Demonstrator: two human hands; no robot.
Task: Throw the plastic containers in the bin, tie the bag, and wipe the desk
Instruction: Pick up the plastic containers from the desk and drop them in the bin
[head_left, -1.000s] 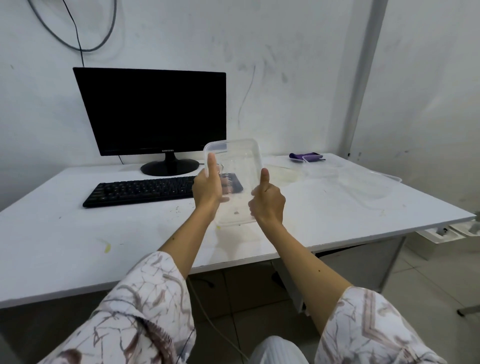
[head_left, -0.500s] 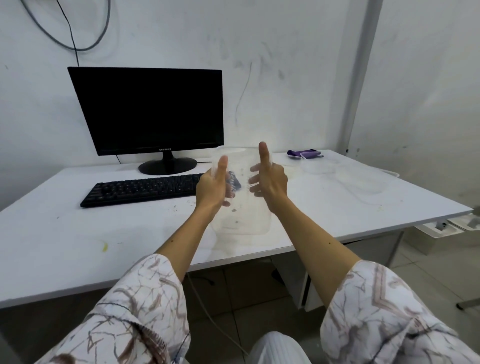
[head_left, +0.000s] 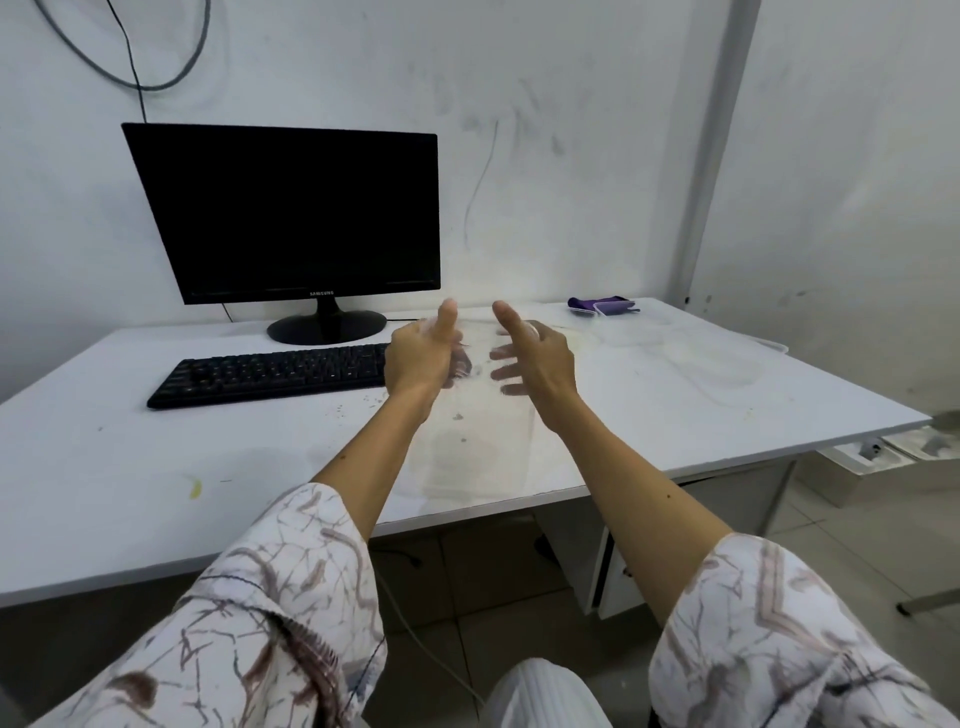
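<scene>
Above the desk's near middle, both hands are raised with a clear plastic container (head_left: 475, 410) between them, blurred and hard to trace. The left hand (head_left: 423, 356) has its thumb up and its fingers curled round the container's left side. The right hand (head_left: 535, 358) has its thumb up and fingers spread and fairly straight toward the container's right side; whether they actually touch it cannot be told from the blur.

Further out on the white desk (head_left: 104, 467): a second clear container (head_left: 691, 358) lies to the right, faint against the surface, with a purple cloth (head_left: 597, 304) beyond it near the back edge. A black keyboard (head_left: 270, 374) and a dark monitor (head_left: 291, 218) stand to the left. Crumbs and a yellowish smear (head_left: 195, 487) mark the desk top. No bin or bag is in view.

Judgement: the first step is in hand, the disposal of the containers. The next move calls for a firm two-sided hold on a flimsy, see-through item, then a turn toward the bin, wherever it stands. The other container remains to be collected; tying and wiping are not begun.

Against the earlier frames: the container was held more upright and higher, its rim sharp, with the right hand clasped on its edge. It now sits lower and flatter, and the right hand has opened out.
</scene>
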